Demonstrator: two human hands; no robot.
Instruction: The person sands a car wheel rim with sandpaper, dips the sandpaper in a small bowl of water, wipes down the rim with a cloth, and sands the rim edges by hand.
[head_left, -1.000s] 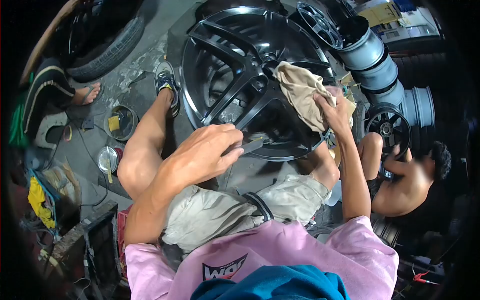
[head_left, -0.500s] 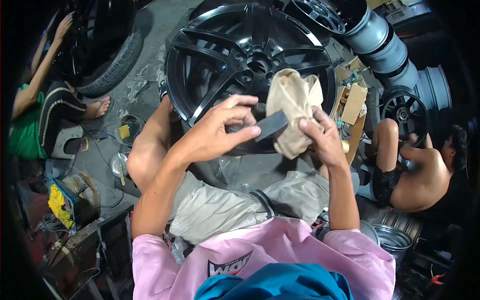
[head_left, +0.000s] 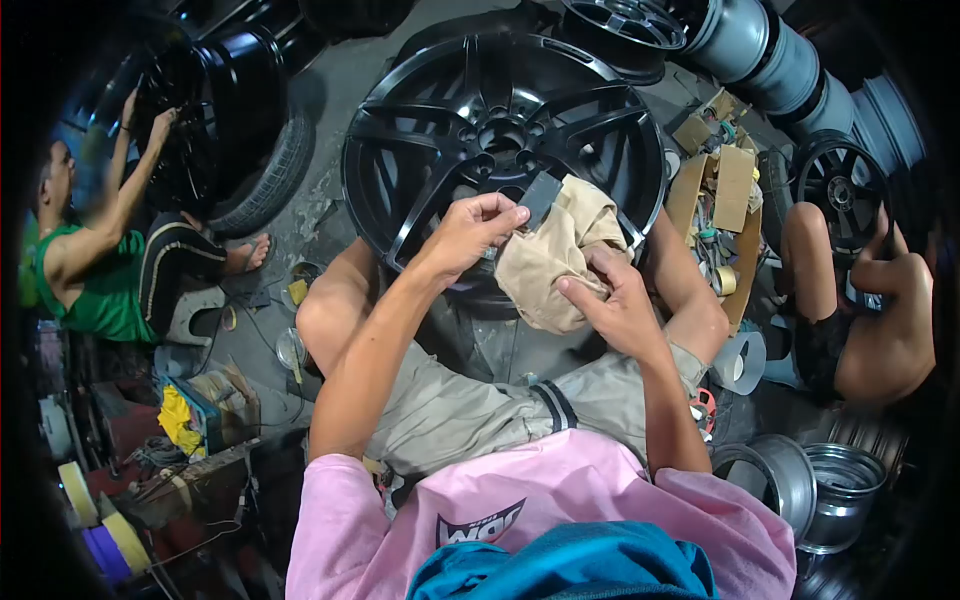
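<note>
My left hand [head_left: 472, 232] pinches a small dark grey piece of sandpaper [head_left: 541, 199] between thumb and fingers. A crumpled beige cloth [head_left: 550, 270] is gripped in my right hand [head_left: 618, 300], its thumb pressed on the fabric. The sandpaper's lower edge meets the cloth's upper left side. Both hands are over the near part of a large glossy black wheel rim [head_left: 425, 150], which lies face up between my knees. The cloth hides part of the rim's lower spokes.
A cardboard box [head_left: 740, 185] of small items stands right of the rim. Silver rims [head_left: 735, 45] are stacked at the upper right. One co-worker [head_left: 95, 270] sits at the left by a tire [head_left: 275, 180]; another person [head_left: 885, 330] crouches at the right near a black rim [head_left: 840, 190].
My left hand and the sandpaper have moved up to the cloth, and the sandpaper now stands more upright. The cloth has come lower and is more spread out. The head view has shifted.
</note>
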